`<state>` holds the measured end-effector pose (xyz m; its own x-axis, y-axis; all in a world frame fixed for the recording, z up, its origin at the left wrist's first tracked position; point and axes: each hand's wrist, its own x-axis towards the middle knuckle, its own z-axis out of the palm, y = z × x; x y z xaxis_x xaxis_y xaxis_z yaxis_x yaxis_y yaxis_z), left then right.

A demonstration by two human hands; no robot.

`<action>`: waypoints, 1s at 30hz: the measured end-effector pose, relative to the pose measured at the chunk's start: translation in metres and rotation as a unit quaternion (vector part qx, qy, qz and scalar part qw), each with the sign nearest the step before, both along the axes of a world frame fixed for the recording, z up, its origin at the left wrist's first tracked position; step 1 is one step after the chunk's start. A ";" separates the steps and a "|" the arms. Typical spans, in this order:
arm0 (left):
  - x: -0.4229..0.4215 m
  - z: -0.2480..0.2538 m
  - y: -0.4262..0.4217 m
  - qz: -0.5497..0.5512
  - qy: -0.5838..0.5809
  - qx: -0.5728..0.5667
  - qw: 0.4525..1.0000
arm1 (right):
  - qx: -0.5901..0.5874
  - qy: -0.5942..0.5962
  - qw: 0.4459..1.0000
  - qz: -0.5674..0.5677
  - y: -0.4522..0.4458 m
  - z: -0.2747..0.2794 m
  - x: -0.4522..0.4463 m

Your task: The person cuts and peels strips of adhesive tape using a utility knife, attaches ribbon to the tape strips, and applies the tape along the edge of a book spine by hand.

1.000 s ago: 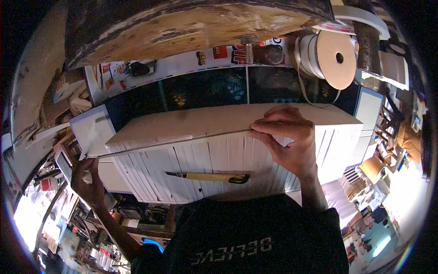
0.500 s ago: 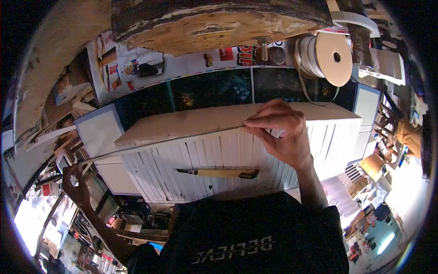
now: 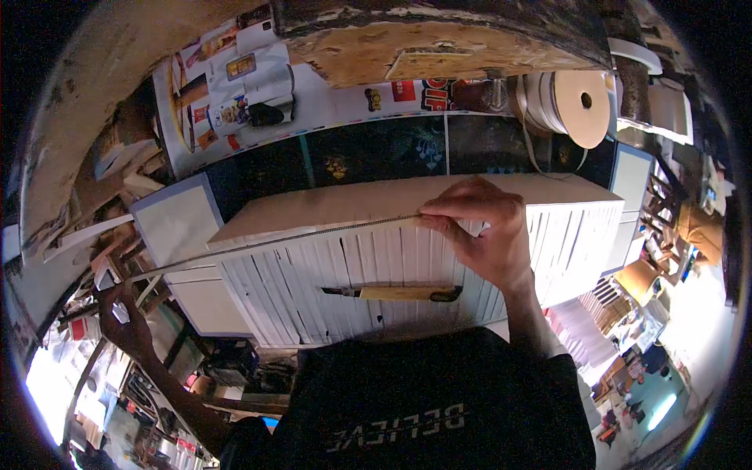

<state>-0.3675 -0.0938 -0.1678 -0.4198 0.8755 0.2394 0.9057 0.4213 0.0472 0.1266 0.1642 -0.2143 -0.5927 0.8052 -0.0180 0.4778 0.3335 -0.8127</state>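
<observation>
A thin striped tape [image 3: 313, 233] stretches taut between my two hands along the upper edge of a long row of white spine-like blocks [image 3: 407, 251], which look like book blocks standing side by side. My right hand [image 3: 482, 223] pinches the tape between thumb and fingers, just over the blocks' edge. Off past the left end of the row, my left hand [image 3: 125, 317], dark in shadow, closes on the tape's other part. A utility knife [image 3: 399, 293] with a yellowish handle lies across the blocks, its blade toward the left. Neither hand touches it.
A large spool [image 3: 581, 110] of pale tape stands behind the row at right. Printed sheets [image 3: 258, 86] lie at the back left, under a rough wooden overhang [image 3: 439, 59]. Pale boards with blue-grey borders [image 3: 174, 223] flank the row. People are far off at lower right.
My left hand has moved outward, farther from the left end of the blocks, with the tape still taut. My right hand keeps its pinch. The whole view has shifted slightly.
</observation>
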 end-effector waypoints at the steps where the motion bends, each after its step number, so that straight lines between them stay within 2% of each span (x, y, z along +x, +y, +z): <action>1: -0.002 -0.002 0.000 -0.002 -0.001 0.001 1.000 | -0.013 -0.014 1.000 0.005 0.002 0.001 0.000; 2: -0.006 -0.005 -0.001 -0.014 -0.046 -0.015 0.999 | -0.012 -0.015 1.000 0.003 0.006 0.005 -0.001; 3: -0.010 -0.009 -0.003 -0.025 -0.091 -0.030 0.995 | -0.079 -0.024 0.996 -0.013 0.010 0.011 -0.002; 4: -0.014 -0.014 -0.006 -0.037 -0.081 -0.022 0.996 | -0.146 -0.032 0.988 -0.029 0.013 0.013 -0.002; 9: -0.027 -0.010 -0.023 -0.044 -0.111 -0.033 0.992 | -0.174 -0.079 0.982 0.004 0.026 0.015 0.012; 11: -0.032 -0.005 -0.029 -0.014 -0.174 -0.082 0.981 | -0.185 -0.076 0.980 0.008 0.027 0.016 0.012; 14: -0.042 -0.025 -0.048 0.009 -0.235 -0.064 0.970 | -0.204 -0.059 0.977 -0.003 0.025 0.009 0.006; 15: -0.042 -0.025 -0.045 0.008 -0.252 -0.056 0.966 | -0.166 -0.050 0.985 0.025 0.024 0.005 0.001; 16: -0.035 -0.025 -0.047 0.092 -0.345 -0.036 0.933 | -0.128 -0.039 0.990 0.051 0.022 0.003 -0.004; 19: -0.035 -0.023 -0.043 0.067 -0.336 -0.012 0.939 | -0.093 -0.048 0.993 0.059 0.015 0.003 -0.021; 21: -0.062 -0.026 -0.061 0.094 -0.291 -0.032 0.952 | -0.072 -0.024 0.995 0.057 0.011 0.004 -0.030; 23: -0.079 -0.023 -0.070 0.039 -0.190 -0.015 0.981 | -0.051 -0.001 0.997 0.057 0.007 0.006 -0.034; 24: -0.087 -0.016 -0.076 0.055 -0.133 -0.032 0.989 | -0.042 -0.010 0.997 0.057 0.006 0.008 -0.035; 26: -0.110 -0.013 -0.092 0.103 -0.122 -0.017 0.987 | -0.037 -0.015 0.997 0.059 0.003 0.009 -0.038; 30: -0.122 -0.011 -0.101 0.133 -0.059 -0.013 0.989 | 0.020 -0.024 0.996 0.078 -0.005 0.011 -0.043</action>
<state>-0.4891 -0.1945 -0.1789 -0.6597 0.7355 0.1546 0.7515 0.6464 0.1316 0.0834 0.1596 -0.2035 -0.7105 0.7034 -0.0201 0.4559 0.4384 -0.7746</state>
